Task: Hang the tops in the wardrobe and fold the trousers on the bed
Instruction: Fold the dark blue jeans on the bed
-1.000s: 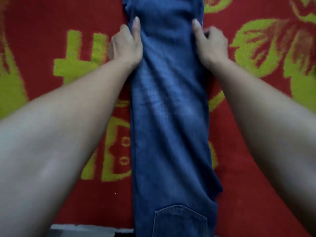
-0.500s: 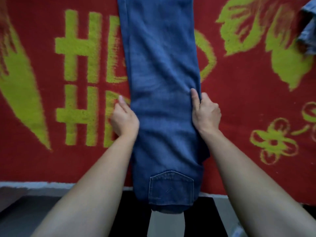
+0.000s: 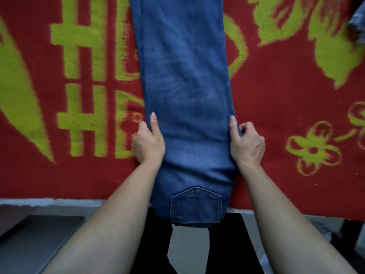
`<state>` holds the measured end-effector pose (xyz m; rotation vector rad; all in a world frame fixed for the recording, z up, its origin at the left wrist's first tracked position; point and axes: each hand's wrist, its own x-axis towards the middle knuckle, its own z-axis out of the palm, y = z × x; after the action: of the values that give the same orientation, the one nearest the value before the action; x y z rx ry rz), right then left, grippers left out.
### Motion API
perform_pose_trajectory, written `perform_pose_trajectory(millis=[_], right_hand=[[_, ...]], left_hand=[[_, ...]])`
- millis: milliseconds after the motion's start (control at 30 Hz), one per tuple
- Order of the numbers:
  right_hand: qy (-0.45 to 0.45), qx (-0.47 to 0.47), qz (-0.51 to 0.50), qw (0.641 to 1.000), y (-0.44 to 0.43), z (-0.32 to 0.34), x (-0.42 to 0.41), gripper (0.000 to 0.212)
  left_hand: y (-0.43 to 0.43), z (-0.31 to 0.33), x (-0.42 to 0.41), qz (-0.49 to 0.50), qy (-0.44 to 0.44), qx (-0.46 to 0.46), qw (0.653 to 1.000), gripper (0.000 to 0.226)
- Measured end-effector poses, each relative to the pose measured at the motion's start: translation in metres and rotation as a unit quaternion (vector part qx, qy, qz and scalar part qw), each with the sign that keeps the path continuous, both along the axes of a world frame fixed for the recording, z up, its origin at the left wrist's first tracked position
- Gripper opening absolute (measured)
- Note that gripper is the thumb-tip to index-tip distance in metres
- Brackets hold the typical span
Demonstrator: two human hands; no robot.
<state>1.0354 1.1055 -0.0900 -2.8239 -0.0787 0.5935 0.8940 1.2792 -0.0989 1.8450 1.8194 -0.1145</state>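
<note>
A pair of blue jeans [image 3: 187,91] lies lengthwise on the bed, folded leg over leg, with its back pocket [image 3: 195,204] hanging over the near edge. My left hand [image 3: 148,143] grips the left edge of the jeans, thumb on top of the denim and fingers curled under. On the other side my right hand [image 3: 245,143] pinches the right edge the same way. Both hands hold the fabric at about thigh height. The far end of the legs runs out of the top of the view.
A red blanket [image 3: 276,95] with yellow-green letters and flowers covers the bed. Another piece of denim [image 3: 357,22] shows at the top right corner. Below the bed edge are a grey floor [image 3: 39,244] and my dark trouser legs [image 3: 152,244].
Both hands have slid back along the jeans' edges toward me, from far up the legs to the thigh part. The view has pulled back, showing the bed edge and floor.
</note>
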Motion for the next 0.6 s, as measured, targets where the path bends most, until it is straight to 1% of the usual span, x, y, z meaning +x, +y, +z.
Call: perform_pose_trajectory(millis=[67, 100, 167, 233, 267, 333, 400, 467, 533, 600], right_hand=[[-0.021, -0.026, -0.033, 0.999, 0.003, -0.003, -0.004, 0.054], [-0.033, -0.02, -0.045, 0.998, 0.007, -0.005, -0.007, 0.05], [-0.093, 0.036, -0.032, 0.995, 0.014, -0.007, -0.013, 0.042], [-0.164, 0.089, 0.03, 0.982, 0.026, -0.006, -0.01, 0.044], [-0.187, 0.103, 0.078, 0.974, 0.036, -0.004, -0.005, 0.049], [-0.204, 0.107, 0.204, 0.952, 0.066, -0.003, 0.013, 0.057], [-0.189, 0.061, 0.336, 0.921, 0.1, -0.014, 0.037, 0.062], [-0.166, 0.006, 0.43, 0.888, 0.123, -0.029, 0.062, 0.065], [-0.156, -0.011, 0.445, 0.881, 0.128, -0.041, 0.073, 0.066], [-0.174, 0.012, 0.429, 0.886, 0.125, -0.041, 0.072, 0.064]], left_hand=[[0.001, -0.002, 0.0, -0.001, -0.018, -0.004, 1.0, 0.057], [0.0, -0.002, -0.001, -0.001, -0.015, -0.004, 1.0, 0.056], [0.001, 0.002, 0.0, -0.006, -0.002, 0.012, 1.0, 0.052], [0.009, 0.007, 0.012, 0.001, -0.016, 0.049, 0.999, 0.05], [0.017, 0.008, 0.023, 0.008, -0.027, 0.072, 0.997, 0.052], [0.04, 0.004, 0.053, 0.003, -0.028, 0.111, 0.993, 0.062], [0.07, -0.005, 0.082, -0.048, 0.001, 0.131, 0.99, 0.069], [0.099, -0.014, 0.1, -0.1, 0.05, 0.148, 0.983, 0.071], [0.115, -0.019, 0.107, -0.123, 0.081, 0.153, 0.977, 0.069], [0.116, -0.016, 0.105, -0.139, 0.068, 0.166, 0.974, 0.065]])
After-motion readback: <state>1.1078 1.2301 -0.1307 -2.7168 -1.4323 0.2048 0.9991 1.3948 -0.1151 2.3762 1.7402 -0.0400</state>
